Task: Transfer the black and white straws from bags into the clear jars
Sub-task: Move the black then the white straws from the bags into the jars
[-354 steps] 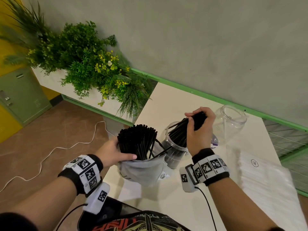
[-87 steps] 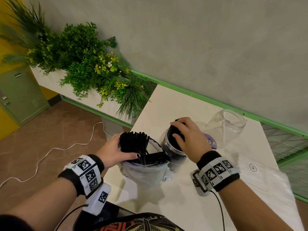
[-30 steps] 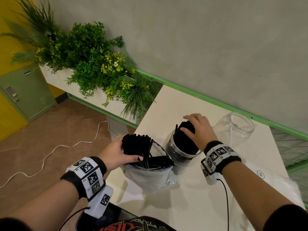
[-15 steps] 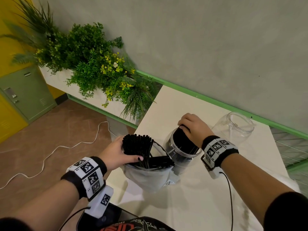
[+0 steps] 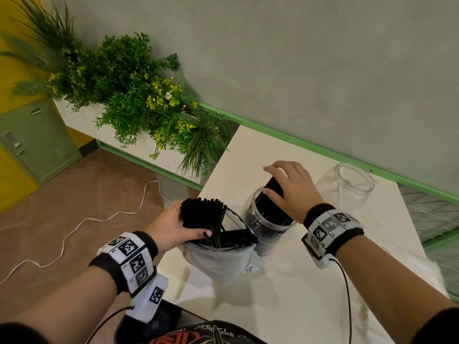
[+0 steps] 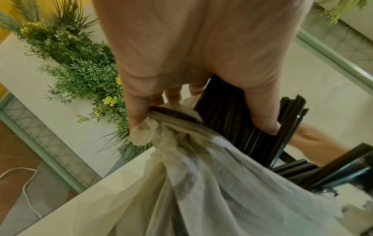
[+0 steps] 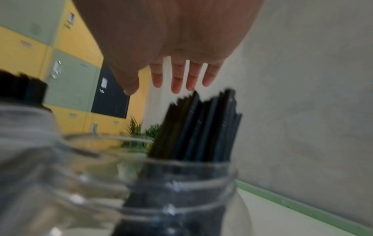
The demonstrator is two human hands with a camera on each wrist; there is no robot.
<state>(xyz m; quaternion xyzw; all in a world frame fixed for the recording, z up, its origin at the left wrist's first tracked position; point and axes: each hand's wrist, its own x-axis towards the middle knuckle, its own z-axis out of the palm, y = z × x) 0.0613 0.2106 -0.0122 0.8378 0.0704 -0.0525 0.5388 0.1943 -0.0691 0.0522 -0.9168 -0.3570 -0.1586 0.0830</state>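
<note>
The black straws [image 5: 273, 202] in the near jar [image 5: 269, 219] had been let go since half a second before, and the right hand [image 5: 290, 187] had been lifted off them with its fingers spread, so that grip was released. The straws were left leaning in the jar on the desk [image 5: 285, 281]. More straws [image 5: 202, 217] were kept standing in the bag [image 5: 218, 259], with the left hand [image 5: 171, 227] clenched round them and the bag's edge. Straws are probably light, smooth and easily bent, so a bunch is best held round its middle. A second jar [image 5: 347, 187] stood empty further back.
</note>
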